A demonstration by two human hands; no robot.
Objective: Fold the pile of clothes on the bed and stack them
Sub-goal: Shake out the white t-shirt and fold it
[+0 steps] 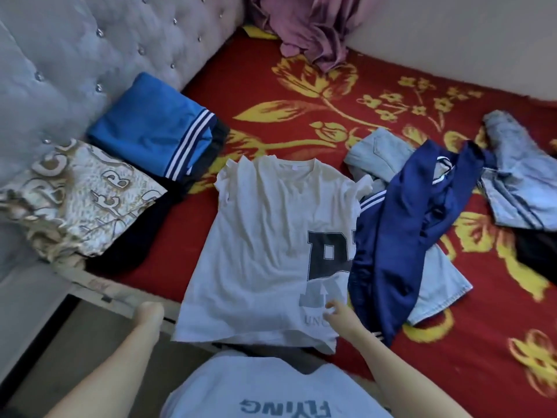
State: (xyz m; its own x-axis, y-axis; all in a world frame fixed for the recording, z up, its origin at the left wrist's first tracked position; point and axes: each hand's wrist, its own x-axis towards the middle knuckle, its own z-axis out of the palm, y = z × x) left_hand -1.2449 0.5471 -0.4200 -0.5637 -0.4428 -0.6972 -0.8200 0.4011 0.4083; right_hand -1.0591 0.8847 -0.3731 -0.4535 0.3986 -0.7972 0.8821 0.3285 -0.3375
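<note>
Red floral bed [241, 79]: I am flattening the white T-shirt [265, 236].
Right hand [339, 316] at five o'clock, grip apart; left hand's [149, 312] unclear; navy garment [401, 236] overlapping risks snagging.

Home bedroom: bed [241, 86], tufted headboard [75, 49].

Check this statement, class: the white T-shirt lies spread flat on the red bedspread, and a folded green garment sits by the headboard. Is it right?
Not quite. In the head view the folded garment by the headboard is blue, not green. The white T-shirt does lie spread flat on the red bedspread.
</note>
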